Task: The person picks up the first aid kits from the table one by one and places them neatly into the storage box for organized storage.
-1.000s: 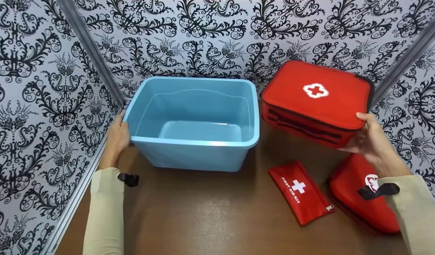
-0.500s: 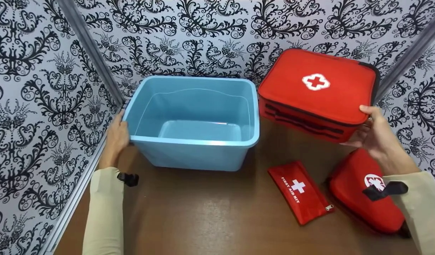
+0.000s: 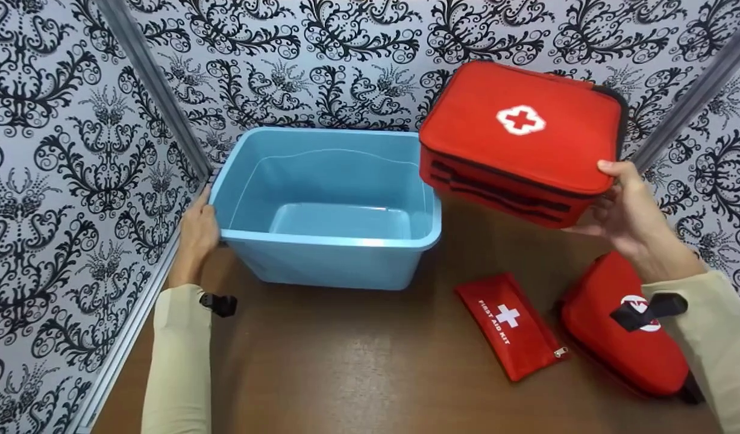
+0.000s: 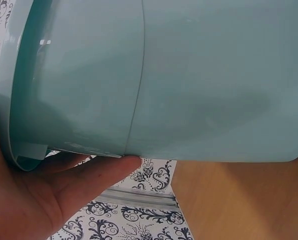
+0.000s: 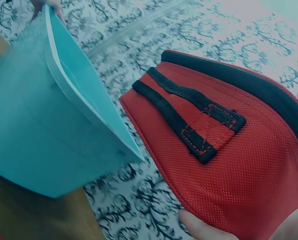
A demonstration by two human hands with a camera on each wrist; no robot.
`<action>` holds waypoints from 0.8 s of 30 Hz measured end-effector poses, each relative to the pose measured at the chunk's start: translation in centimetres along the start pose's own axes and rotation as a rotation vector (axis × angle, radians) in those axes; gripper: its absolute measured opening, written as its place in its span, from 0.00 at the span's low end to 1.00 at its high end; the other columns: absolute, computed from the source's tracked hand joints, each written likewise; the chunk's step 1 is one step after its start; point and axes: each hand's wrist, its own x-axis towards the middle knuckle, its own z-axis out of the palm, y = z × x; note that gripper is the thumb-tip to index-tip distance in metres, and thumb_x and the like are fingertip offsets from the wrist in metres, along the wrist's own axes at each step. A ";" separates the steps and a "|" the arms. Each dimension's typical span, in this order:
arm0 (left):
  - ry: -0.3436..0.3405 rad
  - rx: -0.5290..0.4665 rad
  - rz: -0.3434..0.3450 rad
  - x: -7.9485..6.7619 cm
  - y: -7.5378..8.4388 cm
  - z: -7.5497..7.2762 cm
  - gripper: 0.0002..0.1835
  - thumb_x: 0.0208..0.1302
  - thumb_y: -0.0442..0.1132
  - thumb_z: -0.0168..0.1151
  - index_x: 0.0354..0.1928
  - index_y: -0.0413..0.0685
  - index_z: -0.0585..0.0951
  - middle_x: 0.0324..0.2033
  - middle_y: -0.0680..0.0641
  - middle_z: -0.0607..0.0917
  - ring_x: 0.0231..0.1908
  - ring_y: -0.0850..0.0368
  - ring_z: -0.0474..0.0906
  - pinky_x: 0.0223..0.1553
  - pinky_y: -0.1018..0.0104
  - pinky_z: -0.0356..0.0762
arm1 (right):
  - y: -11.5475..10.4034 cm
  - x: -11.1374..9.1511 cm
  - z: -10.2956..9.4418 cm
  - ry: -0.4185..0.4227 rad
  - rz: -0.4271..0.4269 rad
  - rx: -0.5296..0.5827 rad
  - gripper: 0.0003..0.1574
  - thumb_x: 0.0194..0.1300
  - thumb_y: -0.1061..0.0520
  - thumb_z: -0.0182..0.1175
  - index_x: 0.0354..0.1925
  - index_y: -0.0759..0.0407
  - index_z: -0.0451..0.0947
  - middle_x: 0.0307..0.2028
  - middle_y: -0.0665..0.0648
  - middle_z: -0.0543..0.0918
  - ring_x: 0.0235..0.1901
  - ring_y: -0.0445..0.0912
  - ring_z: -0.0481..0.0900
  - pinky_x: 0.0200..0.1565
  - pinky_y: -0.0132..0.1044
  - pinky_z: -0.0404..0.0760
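Observation:
In the head view, an open blue plastic bin [image 3: 322, 259] stands on the table at centre left. My left hand [image 3: 199, 234] holds its left rim; in the left wrist view a fingertip [image 4: 131, 161] lies against the outer wall below the rim. My right hand [image 3: 629, 217] grips a large red first aid bag [image 3: 514, 150] by its right front corner, thumb on top. The bag is raised and tilted, its left end overlapping the bin's right rim in the head view. Black straps [image 5: 189, 107] run along its side in the right wrist view.
A flat red first aid pouch [image 3: 508, 325] lies on the brown table [image 3: 346, 361] right of centre. Beside it, partly under the right forearm, is a red hard-shell case [image 3: 617, 337]. Patterned wall panels [image 3: 358, 54] enclose the back and sides.
The red first aid bag has risen with my right hand and, in the last half second, shifted left toward the bin. My left hand and the bin have stayed nearly still.

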 end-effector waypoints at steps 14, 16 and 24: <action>-0.015 0.008 -0.024 -0.1 0.1 -0.3 0.27 0.70 0.41 0.26 0.70 0.52 0.49 0.70 0.42 0.49 0.68 0.39 0.51 0.69 0.48 0.49 | 0.7 0.3 5.4 -0.102 0.073 0.036 0.32 0.60 0.37 0.53 0.56 0.53 0.65 0.51 0.57 0.72 0.53 0.54 0.71 0.55 0.60 0.71; -0.017 0.011 -0.025 -0.1 0.2 -0.3 0.27 0.70 0.42 0.26 0.70 0.52 0.48 0.70 0.41 0.48 0.68 0.38 0.51 0.69 0.48 0.49 | 0.9 0.4 5.8 -0.126 0.081 0.061 0.33 0.60 0.37 0.53 0.57 0.54 0.64 0.52 0.59 0.72 0.54 0.56 0.72 0.56 0.60 0.69; -0.008 -0.003 -0.018 0.0 0.1 -0.1 0.27 0.69 0.40 0.27 0.70 0.51 0.50 0.70 0.40 0.49 0.70 0.41 0.43 0.71 0.51 0.41 | 1.4 0.7 6.8 -0.196 0.069 0.016 0.33 0.63 0.37 0.48 0.56 0.57 0.66 0.48 0.61 0.80 0.48 0.60 0.79 0.51 0.59 0.74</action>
